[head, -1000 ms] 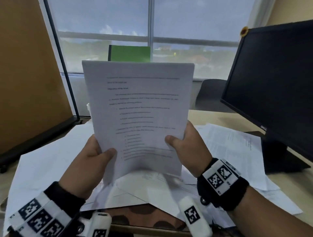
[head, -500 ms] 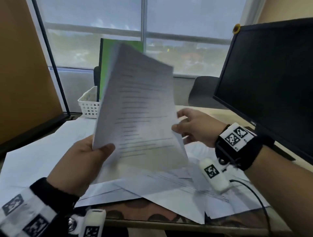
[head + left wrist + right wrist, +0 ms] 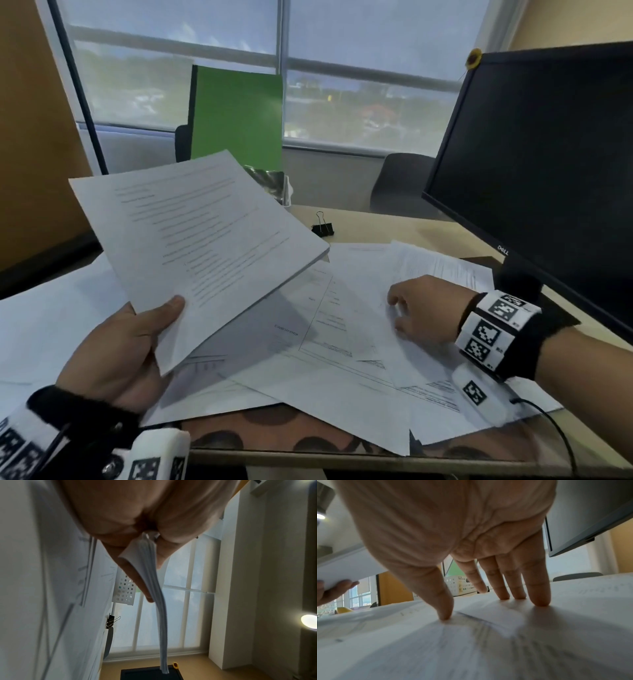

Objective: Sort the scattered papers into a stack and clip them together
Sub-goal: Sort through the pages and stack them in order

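Dropped from the stack (image 3: pixel 202 246) onto loose sheets (image 3: pixel 363 346) at 3 o'clock, right hand (image 3: pixel 423 313) fingers (image 3: pixel 537 588) spread flat; left hand (image 3: pixel 116 353) pinching stack at 10; mid-gathering, next needing one sheet slid free.

A wide window (image 3: pixel 342 85) with pale frames fills the far wall, cloudy daylight behind it. An orange-brown wall (image 3: pixel 30 137) stands at left. A dark chair (image 3: pixel 397 185) sits beyond the counter (image 3: pixel 376 222). A ceiling lamp (image 3: pixel 308 620) glows.
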A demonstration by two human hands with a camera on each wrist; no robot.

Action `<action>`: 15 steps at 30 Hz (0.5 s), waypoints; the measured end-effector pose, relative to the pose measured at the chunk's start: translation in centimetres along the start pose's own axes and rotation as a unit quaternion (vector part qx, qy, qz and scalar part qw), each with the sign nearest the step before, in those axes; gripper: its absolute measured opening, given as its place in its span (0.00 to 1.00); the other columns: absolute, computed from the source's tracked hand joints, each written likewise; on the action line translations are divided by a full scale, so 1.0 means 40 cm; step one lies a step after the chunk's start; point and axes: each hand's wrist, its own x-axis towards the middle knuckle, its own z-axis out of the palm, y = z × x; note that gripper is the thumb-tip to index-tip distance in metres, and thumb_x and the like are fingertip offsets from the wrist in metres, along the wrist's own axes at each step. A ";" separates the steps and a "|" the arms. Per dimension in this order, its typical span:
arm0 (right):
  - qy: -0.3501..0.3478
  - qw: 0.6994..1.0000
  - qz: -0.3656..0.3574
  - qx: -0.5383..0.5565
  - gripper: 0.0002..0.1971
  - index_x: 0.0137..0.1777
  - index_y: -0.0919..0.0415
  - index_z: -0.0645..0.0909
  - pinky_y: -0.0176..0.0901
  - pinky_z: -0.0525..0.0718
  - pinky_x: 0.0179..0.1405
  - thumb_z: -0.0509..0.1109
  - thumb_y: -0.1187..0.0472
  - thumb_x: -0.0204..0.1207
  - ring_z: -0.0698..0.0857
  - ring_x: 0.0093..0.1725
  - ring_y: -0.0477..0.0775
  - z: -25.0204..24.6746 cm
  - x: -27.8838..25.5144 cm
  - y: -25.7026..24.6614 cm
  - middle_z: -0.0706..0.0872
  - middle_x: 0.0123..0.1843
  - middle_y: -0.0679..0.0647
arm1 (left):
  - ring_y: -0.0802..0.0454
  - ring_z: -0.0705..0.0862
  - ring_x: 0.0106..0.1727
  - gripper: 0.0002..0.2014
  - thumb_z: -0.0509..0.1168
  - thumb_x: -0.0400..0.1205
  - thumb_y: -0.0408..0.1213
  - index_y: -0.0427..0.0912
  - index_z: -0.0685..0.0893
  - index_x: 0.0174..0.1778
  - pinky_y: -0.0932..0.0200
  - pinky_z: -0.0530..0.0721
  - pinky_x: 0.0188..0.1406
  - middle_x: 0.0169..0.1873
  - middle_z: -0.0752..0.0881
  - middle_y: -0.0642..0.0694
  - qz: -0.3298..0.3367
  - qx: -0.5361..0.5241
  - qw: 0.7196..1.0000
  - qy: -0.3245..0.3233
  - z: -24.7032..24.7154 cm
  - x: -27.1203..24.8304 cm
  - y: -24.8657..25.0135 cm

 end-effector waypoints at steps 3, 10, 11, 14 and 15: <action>-0.023 1.000 -0.007 0.000 0.36 0.81 0.43 0.67 0.46 0.85 0.61 0.71 0.38 0.74 0.85 0.58 0.48 0.003 0.008 0.001 0.87 0.62 0.43 | 0.43 0.96 0.49 0.23 0.58 0.91 0.31 0.56 0.98 0.46 0.47 0.94 0.44 0.58 0.94 0.42 0.014 -0.003 1.000 -0.006 0.004 -0.001 -0.001; -0.008 0.999 -0.014 -0.038 0.10 0.49 0.52 0.79 0.46 0.88 0.46 0.67 0.47 0.75 0.87 0.45 0.53 -0.004 0.001 -0.015 0.87 0.44 0.46 | 0.45 0.95 0.51 0.18 0.60 0.90 0.31 0.49 0.95 0.57 0.51 0.95 0.43 0.60 0.94 0.42 0.003 -0.015 1.000 0.006 -0.002 0.002 -0.003; -0.004 0.999 -0.016 -0.039 0.08 0.44 0.54 0.80 0.45 0.87 0.43 0.66 0.50 0.76 0.86 0.41 0.53 -0.004 -0.003 -0.019 0.86 0.41 0.48 | 0.46 0.96 0.48 0.18 0.60 0.90 0.31 0.51 0.96 0.53 0.52 0.95 0.41 0.59 0.94 0.43 0.002 -0.016 1.000 0.008 0.001 0.001 -0.002; 0.031 0.999 0.001 -0.030 0.07 0.39 0.53 0.80 0.43 0.85 0.40 0.64 0.57 0.77 0.84 0.39 0.49 -0.021 0.001 -0.016 0.85 0.38 0.47 | 0.45 0.96 0.48 0.17 0.60 0.90 0.30 0.47 0.95 0.56 0.51 0.95 0.42 0.60 0.94 0.42 0.003 -0.012 1.000 0.007 0.006 -0.002 0.001; 0.061 0.998 0.007 0.001 0.07 0.38 0.52 0.79 0.41 0.84 0.39 0.64 0.58 0.77 0.83 0.38 0.48 -0.034 0.007 -0.011 0.84 0.38 0.46 | 0.46 0.96 0.47 0.18 0.60 0.90 0.29 0.48 0.96 0.53 0.51 0.95 0.42 0.58 0.94 0.42 0.002 -0.010 1.000 0.007 0.007 -0.003 0.001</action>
